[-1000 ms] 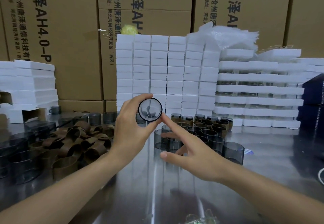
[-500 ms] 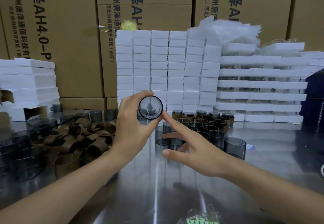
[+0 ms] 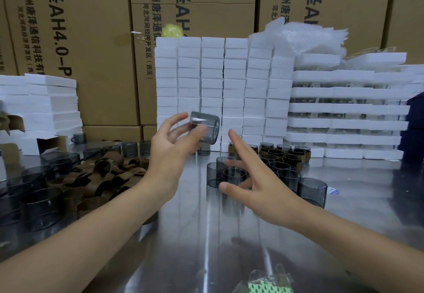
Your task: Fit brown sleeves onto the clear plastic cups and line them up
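My left hand (image 3: 169,152) holds a clear grey plastic cup (image 3: 205,129) in its fingertips, up above the table, tilted on its side with no sleeve on it. To the right of the cup is my right hand (image 3: 254,182), fingers spread, index finger pointing up, holding nothing and apart from the cup. Loose brown sleeves (image 3: 110,173) lie heaped at the left. Sleeved cups (image 3: 284,155) stand in rows at the back right. Bare cups (image 3: 229,173) stand clustered under my right hand.
More bare cups (image 3: 34,191) crowd the left edge of the steel table (image 3: 206,235), and a single one (image 3: 312,189) stands at the right. White foam stacks (image 3: 222,86) and cardboard boxes (image 3: 91,40) wall off the back. A plastic bag (image 3: 270,285) lies at the near edge.
My left hand has turned the cup from facing me end-on to lying sideways. My right index finger has left the cup's rim and the hand has spread open.
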`<act>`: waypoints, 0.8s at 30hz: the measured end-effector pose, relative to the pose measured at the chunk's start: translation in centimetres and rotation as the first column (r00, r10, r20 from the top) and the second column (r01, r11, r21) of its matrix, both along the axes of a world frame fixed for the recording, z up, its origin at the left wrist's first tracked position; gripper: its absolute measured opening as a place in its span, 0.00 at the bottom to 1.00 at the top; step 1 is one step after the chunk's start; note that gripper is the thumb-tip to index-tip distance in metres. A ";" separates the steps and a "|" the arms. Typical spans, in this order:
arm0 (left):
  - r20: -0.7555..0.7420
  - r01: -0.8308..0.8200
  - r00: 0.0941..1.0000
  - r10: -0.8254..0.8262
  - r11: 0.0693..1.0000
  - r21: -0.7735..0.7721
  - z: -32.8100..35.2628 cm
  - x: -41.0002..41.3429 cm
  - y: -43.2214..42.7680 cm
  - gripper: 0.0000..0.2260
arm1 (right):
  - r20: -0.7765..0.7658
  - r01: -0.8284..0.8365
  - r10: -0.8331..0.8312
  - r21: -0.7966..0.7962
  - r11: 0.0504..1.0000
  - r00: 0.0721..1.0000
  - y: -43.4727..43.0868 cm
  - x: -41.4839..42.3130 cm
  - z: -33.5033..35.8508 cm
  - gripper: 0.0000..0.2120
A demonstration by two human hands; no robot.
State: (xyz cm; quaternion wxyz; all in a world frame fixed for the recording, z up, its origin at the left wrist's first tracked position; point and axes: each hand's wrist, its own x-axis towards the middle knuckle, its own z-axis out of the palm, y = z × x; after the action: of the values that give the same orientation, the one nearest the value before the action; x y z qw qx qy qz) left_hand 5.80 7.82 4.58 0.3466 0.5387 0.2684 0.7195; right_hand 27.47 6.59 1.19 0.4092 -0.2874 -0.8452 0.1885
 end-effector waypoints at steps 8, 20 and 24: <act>0.381 0.544 0.819 -0.429 0.792 -0.278 0.3 0.2 -0.4 0.33 | 0.097 -0.084 0.077 0.076 0.994 0.992 -0.6 -0.2 0.2 0.46; 0.331 0.614 0.787 -0.520 0.710 -0.345 -0.2 0.4 -0.4 0.37 | 0.179 -0.090 0.053 0.203 0.975 0.982 -0.5 -0.2 0.0 0.44; 0.324 0.591 0.804 -0.499 0.731 -0.340 -0.4 0.4 -0.1 0.36 | 0.225 -0.112 0.059 0.228 0.967 0.973 -0.5 -0.1 -0.1 0.43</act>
State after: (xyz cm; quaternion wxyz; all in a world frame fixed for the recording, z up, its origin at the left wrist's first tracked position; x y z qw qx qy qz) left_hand 6.16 7.73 4.18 0.6782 0.4253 0.2092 0.5616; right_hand 27.36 6.10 1.06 0.3377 -0.2180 -0.9129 0.0704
